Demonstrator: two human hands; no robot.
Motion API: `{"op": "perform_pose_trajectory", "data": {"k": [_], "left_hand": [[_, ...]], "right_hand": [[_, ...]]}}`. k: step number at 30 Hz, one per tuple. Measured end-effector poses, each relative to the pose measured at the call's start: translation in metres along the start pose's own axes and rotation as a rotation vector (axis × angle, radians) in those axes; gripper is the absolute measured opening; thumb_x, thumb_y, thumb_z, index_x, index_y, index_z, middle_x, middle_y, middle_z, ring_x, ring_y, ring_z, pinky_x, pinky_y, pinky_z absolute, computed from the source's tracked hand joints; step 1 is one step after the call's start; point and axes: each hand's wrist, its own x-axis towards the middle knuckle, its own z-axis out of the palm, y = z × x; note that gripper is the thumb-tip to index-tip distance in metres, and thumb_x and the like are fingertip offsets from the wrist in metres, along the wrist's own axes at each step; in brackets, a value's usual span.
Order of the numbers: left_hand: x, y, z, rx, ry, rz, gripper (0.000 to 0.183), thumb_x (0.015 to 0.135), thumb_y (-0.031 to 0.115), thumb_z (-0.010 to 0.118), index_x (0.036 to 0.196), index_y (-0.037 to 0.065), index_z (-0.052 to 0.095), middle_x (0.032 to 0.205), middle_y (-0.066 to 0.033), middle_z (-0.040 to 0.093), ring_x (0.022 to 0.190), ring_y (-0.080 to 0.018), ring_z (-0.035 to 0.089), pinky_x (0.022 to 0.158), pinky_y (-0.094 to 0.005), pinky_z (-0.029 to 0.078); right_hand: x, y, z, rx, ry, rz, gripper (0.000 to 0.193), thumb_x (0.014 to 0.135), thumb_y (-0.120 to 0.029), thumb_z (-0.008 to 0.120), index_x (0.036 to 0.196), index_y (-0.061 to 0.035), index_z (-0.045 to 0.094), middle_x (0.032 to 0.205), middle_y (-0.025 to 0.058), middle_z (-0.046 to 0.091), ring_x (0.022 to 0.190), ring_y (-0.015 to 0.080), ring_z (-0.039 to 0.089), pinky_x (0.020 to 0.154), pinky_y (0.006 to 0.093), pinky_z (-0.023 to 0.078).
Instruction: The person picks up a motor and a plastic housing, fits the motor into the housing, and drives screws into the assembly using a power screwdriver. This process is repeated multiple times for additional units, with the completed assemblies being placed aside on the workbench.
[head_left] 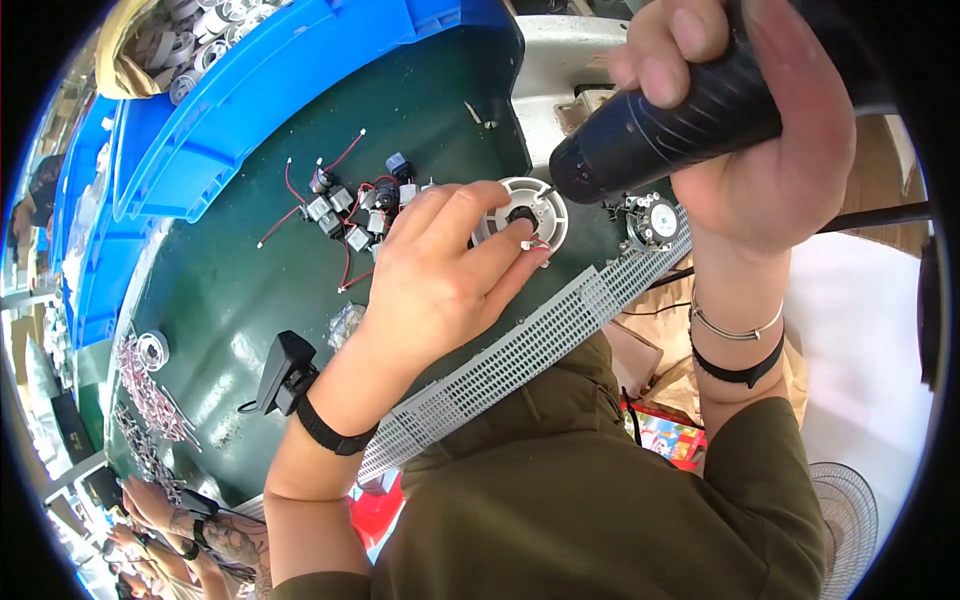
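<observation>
My left hand [435,270] holds a round white plastic housing [557,218] against the green table, fingers bent over its left side. A dark part sits in the housing's middle, and a small white connector [535,244] with red wire shows at its lower edge. My right hand [765,170] is wrapped round a black electric screwdriver [650,140]. The tool slants down to the left, its thin bit reaching the housing's upper right; whether it touches a screw I cannot tell. Left of my left hand lies a heap of small motors [330,212] with red wires.
Blue bins [225,110] line the far left, and a bag of white ring parts [205,45] stands there. A perforated grey strip [530,345] edges the table before me. Another round assembly [655,222] sits right of the housing. Wires [150,390] and another person's hand [145,500] are lower left.
</observation>
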Motion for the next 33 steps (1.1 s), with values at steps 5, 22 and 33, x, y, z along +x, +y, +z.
{"op": "perform_pose_trajectory", "data": {"k": [5,22,33], "left_hand": [[0.0003,-0.0032,0.0026,-0.07,0.014,-0.003,0.022,0.065,0.007,0.078,0.084,0.003,0.069,0.096,-0.0121,0.058,0.077,-0.0247,0.058,0.062,-0.0325,0.047],[-0.0005,-0.0038,0.0033,-0.08,0.012,-0.015,0.023,0.064,0.006,0.078,0.085,0.002,0.068,0.097,-0.0125,0.058,0.078,-0.0249,0.058,0.063,-0.0323,0.048],[-0.0009,-0.0053,0.0033,-0.088,0.022,-0.008,0.023,0.064,0.007,0.078,0.084,0.002,0.068,0.097,-0.0124,0.058,0.078,-0.0247,0.059,0.063,-0.032,0.048]], "right_hand": [[0.0017,0.0027,-0.0021,0.0,0.001,-0.025,0.043,0.092,-0.018,0.05,0.121,0.0083,0.033,0.071,0.0085,0.054,0.055,0.0185,0.057,0.057,0.0319,0.049],[-0.0002,0.0056,-0.0033,-0.083,0.001,-0.083,0.046,0.092,-0.024,0.052,0.121,0.0081,0.035,0.07,0.0083,0.055,0.054,0.0187,0.058,0.056,0.0323,0.049],[-0.0003,0.0085,-0.0051,-0.126,0.009,-0.101,0.049,0.092,-0.027,0.052,0.121,0.0082,0.035,0.069,0.0075,0.055,0.054,0.018,0.058,0.056,0.0317,0.049]]}}
